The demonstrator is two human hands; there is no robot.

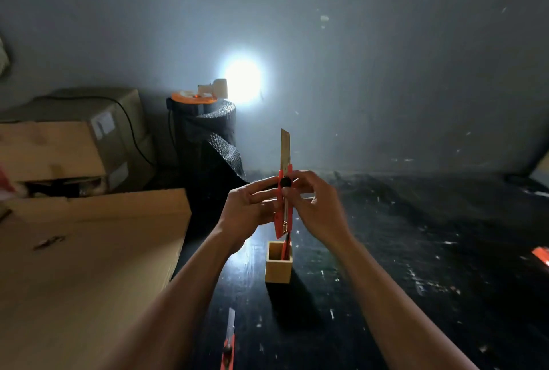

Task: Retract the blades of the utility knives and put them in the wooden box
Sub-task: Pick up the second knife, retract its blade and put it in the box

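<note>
I hold a red utility knife (284, 215) upright above the wooden box (278, 265), its long blade (285, 149) extended upward. My left hand (249, 212) grips the handle from the left. My right hand (315, 203) holds it from the right, thumb by the black slider knob (286, 182). The small open wooden box stands on the dark table and holds another red knife (285, 248) leaning inside. A third red knife (229, 343) lies on the table near the bottom edge, blade out and pointing away.
A large cardboard sheet (89, 265) covers the left side. Cardboard boxes (74, 144) are stacked at the back left. A black bubble-wrap roll (208, 138) with an orange reel and a bright lamp (240, 75) stands behind. A red object (542, 255) lies at the right edge.
</note>
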